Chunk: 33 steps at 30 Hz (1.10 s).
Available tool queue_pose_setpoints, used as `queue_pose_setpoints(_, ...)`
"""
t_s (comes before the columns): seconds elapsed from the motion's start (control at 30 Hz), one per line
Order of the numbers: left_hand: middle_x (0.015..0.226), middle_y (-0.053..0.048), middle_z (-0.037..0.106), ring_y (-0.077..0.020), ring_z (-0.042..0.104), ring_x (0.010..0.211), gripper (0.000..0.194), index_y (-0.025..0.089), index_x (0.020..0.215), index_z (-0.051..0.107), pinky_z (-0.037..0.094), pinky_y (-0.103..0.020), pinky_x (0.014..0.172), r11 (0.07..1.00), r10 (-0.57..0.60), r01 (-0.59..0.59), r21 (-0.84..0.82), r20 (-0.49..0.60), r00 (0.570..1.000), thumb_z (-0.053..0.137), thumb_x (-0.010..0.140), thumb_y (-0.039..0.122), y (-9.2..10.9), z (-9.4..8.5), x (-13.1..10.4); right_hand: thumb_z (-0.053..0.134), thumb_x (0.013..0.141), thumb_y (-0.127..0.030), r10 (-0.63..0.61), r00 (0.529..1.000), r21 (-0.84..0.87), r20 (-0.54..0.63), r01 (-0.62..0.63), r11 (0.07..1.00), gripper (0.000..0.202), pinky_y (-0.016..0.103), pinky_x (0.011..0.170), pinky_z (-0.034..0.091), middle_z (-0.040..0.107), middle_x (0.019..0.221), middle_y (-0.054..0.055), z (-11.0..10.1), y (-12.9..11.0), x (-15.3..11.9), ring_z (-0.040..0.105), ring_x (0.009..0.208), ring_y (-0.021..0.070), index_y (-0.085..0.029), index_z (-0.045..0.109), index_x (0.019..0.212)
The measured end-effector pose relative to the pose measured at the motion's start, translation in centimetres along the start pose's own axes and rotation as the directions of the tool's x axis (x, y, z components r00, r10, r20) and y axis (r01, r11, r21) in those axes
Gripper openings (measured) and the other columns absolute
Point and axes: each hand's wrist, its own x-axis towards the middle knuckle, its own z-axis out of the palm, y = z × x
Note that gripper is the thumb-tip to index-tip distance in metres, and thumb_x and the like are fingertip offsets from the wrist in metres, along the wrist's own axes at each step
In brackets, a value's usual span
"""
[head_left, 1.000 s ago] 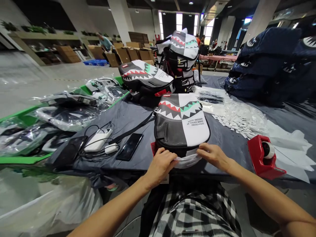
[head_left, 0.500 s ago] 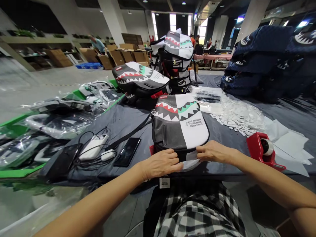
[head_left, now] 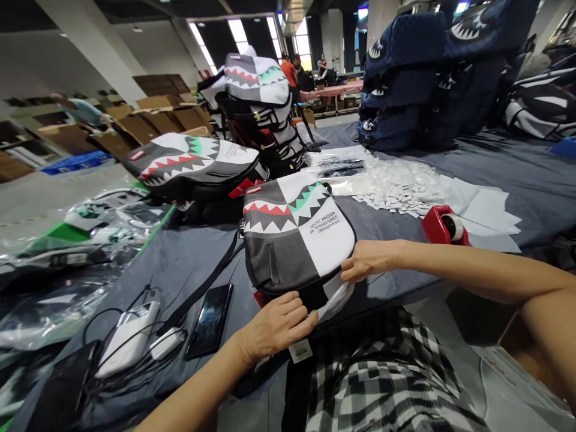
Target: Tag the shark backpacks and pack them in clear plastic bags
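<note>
A small shoulder bag [head_left: 281, 249], grey and white with a toothed shark-mouth print, lies face up on the cloth-covered table in front of me. Along its near edge a thin white translucent sheet [head_left: 336, 303], perhaps plastic, sticks out. My left hand [head_left: 279, 324] is closed at the near left side, its fingertips on one end of this sheet. At the bag's near right corner my right hand [head_left: 371, 261] pinches the sheet's other end. A white tag [head_left: 300, 351] hangs below my left hand. The black strap [head_left: 202, 288] trails off to the left.
Left of the bag are a phone [head_left: 209, 321] and a white power bank [head_left: 130, 339] with cables. A red tape dispenser [head_left: 443, 227] stands right, by loose white tags [head_left: 400, 189]. Shark-print backpacks [head_left: 193, 162] and navy bags [head_left: 400, 72] are piled behind. Wrapped bags [head_left: 54, 294] lie left.
My view has turned to the right, so things sit further left. The bag looks slightly rotated. My hands are further apart, with more of the white sheet showing between them.
</note>
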Motion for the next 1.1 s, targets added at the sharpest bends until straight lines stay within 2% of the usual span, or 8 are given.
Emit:
queue_pose_setpoints(0.13,0.083,-0.004,0.066,-0.0147,0.063,0.082,0.015,0.016,0.100,0.057,0.056,-0.029,0.074,0.996,-0.012,0.017,-0.089,0.059,0.998,0.045,0.098,0.008,0.1,-0.1,0.0,0.060,0.096,-0.019,-0.057,0.998,-0.044,-0.025,0.056,0.997,0.005,0.028,0.049,0.021,0.061,0.083,-0.004,-0.1,0.1,-0.3,0.046,0.059,0.0102,-0.023,0.059,0.094)
queue_pose_setpoints(0.27,0.063,0.003,0.053,-0.0113,0.048,0.053,0.016,0.015,0.100,0.054,0.038,-0.024,0.046,0.996,-0.015,0.024,-0.091,0.103,0.995,0.039,0.100,0.009,-0.1,0.3,0.3,0.059,0.095,-0.014,-0.090,0.995,-0.107,-0.044,0.085,0.991,0.010,0.030,0.049,0.017,0.059,0.086,-0.004,0.4,0.1,-0.3,0.041,0.053,0.0085,-0.024,0.059,0.099)
queue_pose_setpoints(0.47,0.062,0.003,0.054,-0.0115,0.047,0.053,0.012,0.013,0.099,0.057,0.039,-0.025,0.049,1.000,0.010,-0.009,0.025,-0.001,1.000,0.047,0.096,0.007,-0.4,0.3,0.2,0.057,0.098,-0.024,-0.078,0.997,-0.175,-0.017,0.074,0.982,0.008,0.030,0.048,0.018,0.061,0.094,-0.002,1.1,0.1,-0.2,0.043,0.051,0.0081,-0.025,0.060,0.105)
queue_pose_setpoints(0.63,0.060,0.004,0.054,-0.0109,0.050,0.052,0.011,0.015,0.097,0.056,0.040,-0.024,0.049,0.996,-0.086,0.086,0.005,-0.008,0.996,0.047,0.097,0.009,0.0,0.3,-0.7,0.052,0.098,-0.017,0.032,0.969,0.119,-0.247,-0.003,0.993,0.011,0.027,0.051,0.027,0.064,0.087,-0.001,1.6,0.7,-1.7,0.052,0.058,0.0082,-0.023,0.061,0.093)
queue_pose_setpoints(0.7,0.059,0.004,0.054,-0.0103,0.049,0.050,0.011,0.015,0.097,0.056,0.039,-0.024,0.048,0.989,-0.145,0.145,-0.006,-0.015,0.989,0.045,0.098,0.010,0.3,0.5,-1.0,0.053,0.099,-0.025,0.248,0.872,0.409,-0.421,-0.062,0.911,0.013,0.024,0.055,0.035,0.066,0.085,0.000,2.3,0.1,-2.9,0.056,0.061,0.0081,-0.021,0.061,0.089)
queue_pose_setpoints(0.77,0.057,0.004,0.052,-0.0099,0.047,0.048,0.013,0.014,0.096,0.056,0.037,-0.024,0.047,0.981,-0.194,0.193,-0.013,-0.037,0.980,0.044,0.099,0.010,0.6,0.8,-1.2,0.060,0.095,-0.036,0.582,0.664,0.698,-0.470,-0.124,0.705,0.018,0.022,0.057,0.040,0.066,0.084,0.001,3.7,-1.3,-3.8,0.057,0.063,0.0084,-0.019,0.060,0.089)
queue_pose_setpoints(0.9,0.057,0.004,0.052,-0.0101,0.046,0.049,0.011,0.012,0.099,0.057,0.036,-0.024,0.047,0.974,-0.223,0.220,-0.044,-0.079,0.972,0.047,0.098,0.009,1.1,1.3,-1.7,0.078,0.076,-0.046,0.940,0.286,0.969,-0.184,-0.110,0.223,0.043,0.020,0.052,0.043,0.065,0.092,0.001,8.8,-5.4,-3.1,0.054,0.058,0.0069,-0.019,0.057,0.101)
queue_pose_setpoints(1.1,0.059,0.003,0.053,-0.0113,0.048,0.053,0.011,0.010,0.100,0.059,0.038,-0.025,0.051,0.984,-0.177,0.173,-0.044,-0.085,0.981,0.049,0.097,0.007,1.3,1.0,-1.6,0.066,0.081,-0.056,0.981,0.192,0.987,0.030,0.151,-0.060,0.038,0.020,0.043,0.041,0.055,0.069,-0.003,13.0,-7.8,1.7,0.052,0.055,0.0103,-0.020,0.056,0.086)
